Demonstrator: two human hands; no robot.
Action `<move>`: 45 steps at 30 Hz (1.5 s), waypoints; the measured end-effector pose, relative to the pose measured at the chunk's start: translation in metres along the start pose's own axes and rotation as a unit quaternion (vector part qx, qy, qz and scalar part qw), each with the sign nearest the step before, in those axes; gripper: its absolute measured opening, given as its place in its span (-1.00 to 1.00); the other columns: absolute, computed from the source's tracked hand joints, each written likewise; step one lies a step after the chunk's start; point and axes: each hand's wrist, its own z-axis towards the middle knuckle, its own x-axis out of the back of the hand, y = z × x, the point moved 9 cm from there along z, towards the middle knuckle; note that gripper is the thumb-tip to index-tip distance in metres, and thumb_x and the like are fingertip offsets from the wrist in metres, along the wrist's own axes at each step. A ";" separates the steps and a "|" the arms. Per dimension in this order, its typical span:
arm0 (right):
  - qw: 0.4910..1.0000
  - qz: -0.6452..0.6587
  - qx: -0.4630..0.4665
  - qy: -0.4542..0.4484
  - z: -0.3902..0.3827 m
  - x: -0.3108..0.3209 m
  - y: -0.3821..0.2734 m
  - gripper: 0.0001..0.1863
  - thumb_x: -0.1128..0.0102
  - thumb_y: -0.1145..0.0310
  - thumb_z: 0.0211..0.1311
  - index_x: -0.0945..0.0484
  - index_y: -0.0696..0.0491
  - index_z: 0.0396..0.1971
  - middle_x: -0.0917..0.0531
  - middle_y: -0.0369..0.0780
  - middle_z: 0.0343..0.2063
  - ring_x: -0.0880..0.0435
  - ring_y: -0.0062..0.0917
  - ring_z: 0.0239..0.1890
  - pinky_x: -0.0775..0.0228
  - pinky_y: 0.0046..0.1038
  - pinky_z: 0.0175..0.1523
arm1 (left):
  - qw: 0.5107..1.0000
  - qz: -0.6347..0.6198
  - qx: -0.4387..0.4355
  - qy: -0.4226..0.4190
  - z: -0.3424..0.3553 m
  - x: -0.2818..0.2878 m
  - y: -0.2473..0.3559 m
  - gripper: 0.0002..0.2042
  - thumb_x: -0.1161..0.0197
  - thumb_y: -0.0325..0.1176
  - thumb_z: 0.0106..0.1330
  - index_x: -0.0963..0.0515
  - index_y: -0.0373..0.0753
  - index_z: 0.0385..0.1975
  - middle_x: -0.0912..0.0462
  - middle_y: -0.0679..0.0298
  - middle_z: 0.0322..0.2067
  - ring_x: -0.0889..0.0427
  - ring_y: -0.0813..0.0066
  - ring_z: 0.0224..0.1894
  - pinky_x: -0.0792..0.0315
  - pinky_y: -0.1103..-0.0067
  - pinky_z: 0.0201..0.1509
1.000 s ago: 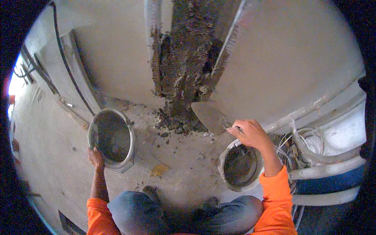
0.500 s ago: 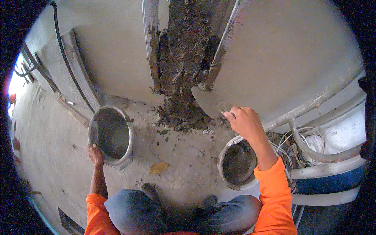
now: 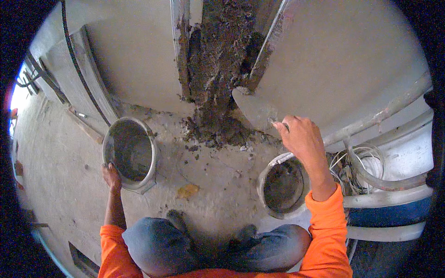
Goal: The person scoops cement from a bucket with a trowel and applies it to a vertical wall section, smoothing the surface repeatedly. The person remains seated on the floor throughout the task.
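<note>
Head cam: right hand closed round the handle of a trowel; blade beside the lower right end of the rough mortar strip on the wall, contact unclear. Left hand has fingers hooked over the near-left rim of the left bucket, on the floor. Right bucket sits below the right wrist, dark grey material inside. Coiled cable further right.

The left grip held a bucket at its rim. The right grip held a trowel beside dark, crumbly material.
</note>
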 end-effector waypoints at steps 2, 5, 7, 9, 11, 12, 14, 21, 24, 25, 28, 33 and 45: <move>0.999 0.009 0.010 0.046 -0.004 0.006 -0.002 -0.63 -0.21 0.08 0.34 -0.64 0.15 -0.34 -0.69 0.03 -0.40 -0.69 -0.02 -0.32 -0.53 -0.09 -0.23 | 0.999 0.000 0.044 -0.013 0.001 -0.003 -0.005 -0.60 -0.06 -0.17 0.37 -0.45 -0.45 -0.07 -0.60 -0.23 -0.18 -0.58 -0.22 -0.10 -0.40 0.12 0.04; 0.992 0.024 0.019 0.124 -0.017 0.016 -0.004 -0.66 -0.25 0.11 0.32 -0.61 0.13 -0.35 -0.68 -0.03 -0.41 -0.68 -0.05 -0.35 -0.52 -0.12 -0.27 | 0.999 0.043 0.028 0.002 0.003 -0.001 -0.002 -0.60 -0.08 -0.17 0.37 -0.45 -0.43 -0.05 -0.61 -0.21 -0.15 -0.59 -0.20 -0.08 -0.41 0.14 0.06; 0.983 0.071 0.045 0.164 -0.028 0.023 -0.006 -0.68 -0.28 0.13 0.30 -0.61 0.12 -0.36 -0.68 -0.07 -0.43 -0.68 -0.09 -0.38 -0.52 -0.15 -0.28 | 0.999 0.042 0.019 0.009 0.004 0.001 -0.002 -0.60 -0.08 -0.17 0.37 -0.45 -0.44 -0.04 -0.61 -0.20 -0.12 -0.58 -0.20 -0.06 -0.40 0.15 0.07; 0.964 0.151 0.095 0.195 -0.040 0.031 -0.007 -0.70 -0.32 0.14 0.27 -0.63 0.11 -0.38 -0.68 -0.10 -0.46 -0.67 -0.12 -0.41 -0.52 -0.18 -0.29 | 0.999 -0.006 0.044 0.006 0.004 0.001 -0.005 -0.59 -0.09 -0.17 0.36 -0.45 -0.45 -0.04 -0.60 -0.20 -0.10 -0.57 -0.21 -0.03 -0.40 0.15 0.08; 0.953 0.242 0.153 0.099 -0.046 0.018 -0.013 -0.71 -0.34 0.16 0.24 -0.66 0.11 -0.40 -0.70 -0.11 -0.45 -0.69 -0.16 -0.40 -0.53 -0.22 -0.29 | 0.997 0.041 0.058 -0.033 0.004 -0.003 -0.002 -0.57 -0.09 -0.16 0.36 -0.45 -0.46 -0.03 -0.59 -0.21 -0.09 -0.56 -0.22 -0.01 -0.39 0.15 0.09; 0.939 0.278 0.193 0.059 -0.049 0.013 -0.019 -0.72 -0.36 0.16 0.23 -0.68 0.10 -0.41 -0.71 -0.11 -0.45 -0.70 -0.18 -0.40 -0.53 -0.25 -0.29 | 0.996 0.057 0.059 -0.042 0.003 -0.003 0.001 -0.56 -0.09 -0.15 0.36 -0.45 -0.47 -0.03 -0.59 -0.21 -0.09 -0.55 -0.23 0.00 -0.39 0.15 0.10; 0.914 0.339 0.209 -0.077 -0.049 -0.013 -0.027 -0.67 -0.30 0.11 0.29 -0.71 0.10 -0.42 -0.72 -0.12 -0.52 -0.72 -0.29 -0.45 -0.54 -0.33 -0.29 | 0.996 0.067 0.049 -0.044 0.002 -0.002 0.010 -0.56 -0.08 -0.14 0.36 -0.46 -0.46 -0.03 -0.59 -0.22 -0.08 -0.56 -0.22 0.00 -0.39 0.15 0.09; 0.917 0.346 0.082 -0.182 -0.010 -0.080 -0.005 -0.56 -0.17 0.01 0.39 -0.69 0.12 -0.45 -0.66 -0.18 -0.66 -0.66 -0.46 -0.62 -0.51 -0.32 -0.38 | 0.997 0.007 0.065 -0.047 0.007 -0.008 -0.011 -0.58 -0.06 -0.15 0.34 -0.46 -0.45 -0.05 -0.59 -0.22 -0.07 -0.57 -0.19 -0.01 -0.40 0.15 0.07; 0.902 0.394 0.122 -0.129 -0.018 -0.073 -0.001 -0.54 -0.16 -0.01 0.38 -0.65 0.14 -0.43 -0.67 -0.09 -0.59 -0.66 -0.26 -0.55 -0.48 -0.23 -0.35 | 0.994 0.108 -0.011 -0.030 0.018 -0.017 -0.030 -0.58 -0.06 -0.14 0.38 -0.46 -0.45 -0.04 -0.59 -0.20 -0.08 -0.56 -0.20 -0.03 -0.40 0.13 0.07; 0.911 0.368 0.140 -0.120 -0.024 -0.072 -0.002 -0.52 -0.15 -0.03 0.37 -0.65 0.14 -0.41 -0.68 -0.05 -0.56 -0.67 -0.14 -0.49 -0.49 -0.18 -0.31 | 0.986 0.159 -0.042 -0.031 0.025 -0.023 -0.034 -0.58 -0.06 -0.14 0.39 -0.47 -0.45 -0.04 -0.59 -0.19 -0.09 -0.56 -0.21 -0.03 -0.41 0.13 0.08; 0.927 0.323 0.160 -0.103 -0.044 -0.076 -0.006 -0.50 -0.15 -0.08 0.35 -0.63 0.14 -0.36 -0.69 0.00 -0.48 -0.68 -0.01 -0.40 -0.50 -0.10 -0.25 | 0.959 0.257 -0.100 -0.059 0.037 -0.041 -0.047 -0.59 -0.04 -0.14 0.42 -0.47 -0.44 -0.05 -0.59 -0.18 -0.12 -0.57 -0.20 -0.04 -0.42 0.14 0.06; 0.945 0.276 0.031 -0.174 -0.090 -0.122 0.024 -0.57 -0.23 0.01 0.31 -0.60 0.15 -0.33 -0.66 0.05 -0.43 -0.66 0.04 -0.29 -0.47 -0.09 -0.16 | 0.990 0.109 -0.088 -0.009 0.029 -0.031 -0.054 -0.62 -0.03 -0.17 0.44 -0.47 -0.43 -0.05 -0.59 -0.17 -0.16 -0.58 -0.17 -0.08 -0.44 0.17 0.02; 0.953 -0.025 -0.172 -0.247 -0.221 -0.139 0.170 -0.68 -0.21 0.16 0.25 -0.62 0.16 -0.31 -0.69 0.06 -0.31 -0.68 0.02 -0.23 -0.52 0.01 -0.10 | 0.973 0.216 -0.063 -0.060 0.028 -0.025 -0.040 -0.57 0.04 -0.06 0.42 -0.51 -0.38 -0.11 -0.57 -0.19 -0.08 -0.53 -0.23 0.02 -0.37 0.12 0.11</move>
